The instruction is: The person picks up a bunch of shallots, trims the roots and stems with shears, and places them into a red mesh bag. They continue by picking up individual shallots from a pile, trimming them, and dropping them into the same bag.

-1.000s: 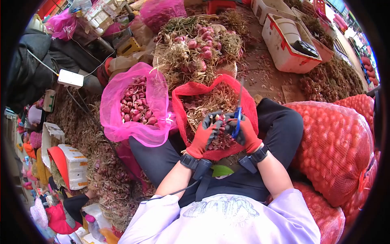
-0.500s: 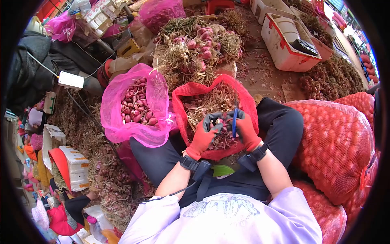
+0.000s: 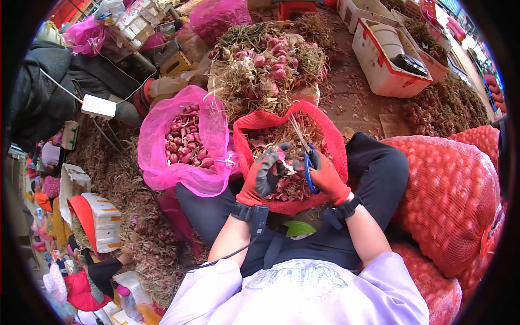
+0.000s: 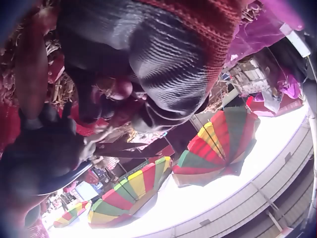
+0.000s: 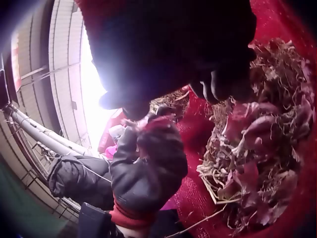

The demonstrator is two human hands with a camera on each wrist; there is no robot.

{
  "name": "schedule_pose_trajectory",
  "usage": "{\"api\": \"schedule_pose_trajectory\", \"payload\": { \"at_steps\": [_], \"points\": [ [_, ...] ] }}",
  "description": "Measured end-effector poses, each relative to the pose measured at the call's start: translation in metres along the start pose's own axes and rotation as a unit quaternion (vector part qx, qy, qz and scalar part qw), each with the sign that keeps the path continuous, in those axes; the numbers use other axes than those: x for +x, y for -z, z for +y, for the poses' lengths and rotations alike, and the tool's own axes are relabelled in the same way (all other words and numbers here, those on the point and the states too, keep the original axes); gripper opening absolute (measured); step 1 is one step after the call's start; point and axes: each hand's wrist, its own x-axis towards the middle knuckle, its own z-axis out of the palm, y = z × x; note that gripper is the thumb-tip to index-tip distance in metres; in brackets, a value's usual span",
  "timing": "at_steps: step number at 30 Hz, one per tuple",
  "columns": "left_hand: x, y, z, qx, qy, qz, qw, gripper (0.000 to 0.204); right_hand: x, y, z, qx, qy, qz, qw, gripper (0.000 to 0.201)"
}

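Note:
In the head view the gloved left hand (image 3: 264, 176) pinches shallots (image 3: 281, 164) above the red mesh bag (image 3: 337, 145). Beside it the gloved right hand (image 3: 325, 177) has its fingers curled round blue-handled scissors (image 3: 308, 172), whose blades point up and away over the bag. Dry roots and peelings (image 5: 255, 163) fill the bag in the right wrist view. A reddish bulb (image 4: 117, 88) shows at the fingers of the left hand (image 4: 163, 62) in the left wrist view. The pink mesh bag (image 3: 151, 159) to the left holds loose shallots (image 3: 187, 142).
A heap of untrimmed shallots (image 3: 271, 65) lies beyond the bags. Full red sacks (image 3: 444, 195) stand at the right, a white foam box (image 3: 379, 70) at the upper right. A white power bank (image 3: 98, 106) with cables sits at the left.
The left hand has turned and moved slightly left, apart from the right hand. The scissors have tilted, their blades now showing up and to the left. The camera view has shifted a little.

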Motion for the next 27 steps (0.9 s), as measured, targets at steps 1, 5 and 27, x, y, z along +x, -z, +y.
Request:
{"api": "schedule_pose_trajectory", "payload": {
  "at_steps": [1,5,27],
  "points": [
    [-0.001,0.004,0.005,0.107,-0.006,0.008,0.994,0.041,-0.004,0.005,-0.018,-0.076,0.024,0.0,0.997,0.047],
    [-0.005,0.012,0.017,0.326,0.003,0.027,0.945,0.038,-0.008,0.018,-0.006,-0.315,0.153,-0.013,0.937,0.055],
    [-0.011,0.025,0.016,0.34,0.041,0.079,0.936,0.036,-0.013,0.012,0.005,-0.288,0.086,-0.037,0.953,0.036]
  ]
}}
